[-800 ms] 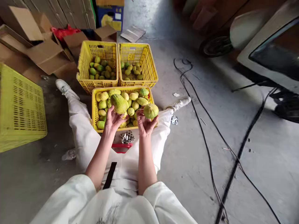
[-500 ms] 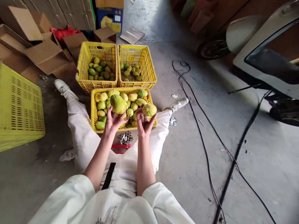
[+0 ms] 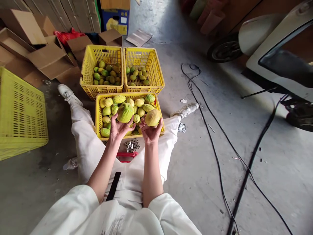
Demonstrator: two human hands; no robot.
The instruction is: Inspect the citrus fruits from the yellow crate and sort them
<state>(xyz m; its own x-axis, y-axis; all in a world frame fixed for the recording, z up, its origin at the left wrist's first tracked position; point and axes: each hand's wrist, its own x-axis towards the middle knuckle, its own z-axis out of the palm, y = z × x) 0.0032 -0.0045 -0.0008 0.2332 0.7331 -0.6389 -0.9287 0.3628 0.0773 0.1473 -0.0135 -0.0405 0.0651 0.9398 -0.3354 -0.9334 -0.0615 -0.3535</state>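
Note:
My left hand [image 3: 118,130] is closed around a large yellow-green fruit [image 3: 125,113] with a ridged, bumpy skin. Beside it, my right hand [image 3: 151,133] grips a smaller, smoother pale-yellow fruit [image 3: 153,117], fingers and thumb cupping it from below. Both fruits are held apart above a low yellow crate [image 3: 97,120] between my legs. Many oval fruits in greens and yellows fill this crate, partly hidden by my hands. Behind it stand two more yellow crates, the left one [image 3: 101,87] and the right one [image 3: 144,88], each holding smaller greenish fruits.
A tall yellow crate [image 3: 23,114] stands at the left. Cardboard boxes [image 3: 50,62] lie open behind it, with a blue carton [image 3: 116,22] at the back. Black cables [image 3: 215,151] cross the concrete floor at the right, near a white vehicle [image 3: 276,62]. A red handle-like piece [image 3: 126,157] shows between my legs.
The fruit in my left hand has turned, showing its ridged end. The fruit in my right hand has also turned and shifted slightly left, closer to the other fruit.

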